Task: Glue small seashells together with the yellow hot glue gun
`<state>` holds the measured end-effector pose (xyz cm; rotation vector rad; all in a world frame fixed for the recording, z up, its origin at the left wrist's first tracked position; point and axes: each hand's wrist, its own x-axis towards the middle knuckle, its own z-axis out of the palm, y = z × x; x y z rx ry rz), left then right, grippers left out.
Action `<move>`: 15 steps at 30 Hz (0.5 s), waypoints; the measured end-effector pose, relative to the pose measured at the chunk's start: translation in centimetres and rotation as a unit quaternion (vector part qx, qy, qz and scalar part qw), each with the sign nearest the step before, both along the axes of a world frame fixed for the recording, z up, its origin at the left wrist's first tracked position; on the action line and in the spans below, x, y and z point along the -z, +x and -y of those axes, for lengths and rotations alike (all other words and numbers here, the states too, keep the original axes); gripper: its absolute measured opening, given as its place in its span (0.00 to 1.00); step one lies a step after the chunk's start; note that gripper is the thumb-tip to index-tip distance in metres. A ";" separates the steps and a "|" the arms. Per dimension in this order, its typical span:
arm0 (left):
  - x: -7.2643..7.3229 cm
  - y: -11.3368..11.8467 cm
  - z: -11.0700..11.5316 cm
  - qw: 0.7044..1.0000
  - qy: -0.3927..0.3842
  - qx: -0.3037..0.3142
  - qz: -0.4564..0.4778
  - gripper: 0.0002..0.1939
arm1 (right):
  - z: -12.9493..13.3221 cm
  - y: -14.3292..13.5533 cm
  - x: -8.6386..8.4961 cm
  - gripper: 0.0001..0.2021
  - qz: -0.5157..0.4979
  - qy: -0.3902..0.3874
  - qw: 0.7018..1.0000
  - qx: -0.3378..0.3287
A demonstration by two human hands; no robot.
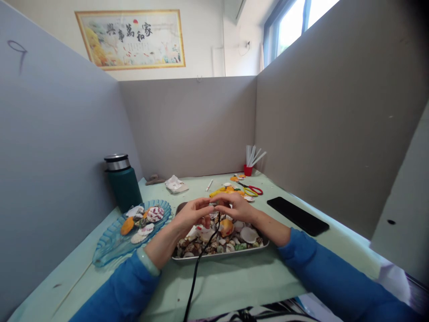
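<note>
Over a metal tray (231,254) heaped with seashells, my two hands meet at the fingertips. My left hand (192,213) has its thumb and fingers pressed together in a pinch. Against its tips, my right hand (235,206) is closed with bent fingers. Whatever sits between the fingertips is too small or hidden to name. A black cord (202,256) runs from the bottom edge up to just below the fingers; I cannot tell whether either hand grips it. An orange shell (227,227) and a white shell (249,235) lie in the tray under my right hand.
On the left stand a blue plate (106,245) with several shells and a green bottle (124,184). Behind the tray lie scissors (254,189) and a crumpled wrapper (175,184); white sticks (252,156) fill a red cup (247,170). A black phone (297,216) lies right. Grey partitions (191,125) enclose the table.
</note>
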<state>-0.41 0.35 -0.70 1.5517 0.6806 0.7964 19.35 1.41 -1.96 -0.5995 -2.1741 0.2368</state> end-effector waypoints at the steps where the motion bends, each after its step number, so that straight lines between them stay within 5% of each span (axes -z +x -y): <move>1: 0.0 0.0 0.0 1.000 -0.001 -0.001 -0.001 0.23 | 0.0 0.0 0.0 0.13 0.001 0.006 1.000 0.003; 15: 0.1 0.0 -0.1 1.000 0.004 0.017 -0.016 0.22 | 0.3 -0.1 -0.5 0.11 0.020 0.060 0.997 0.033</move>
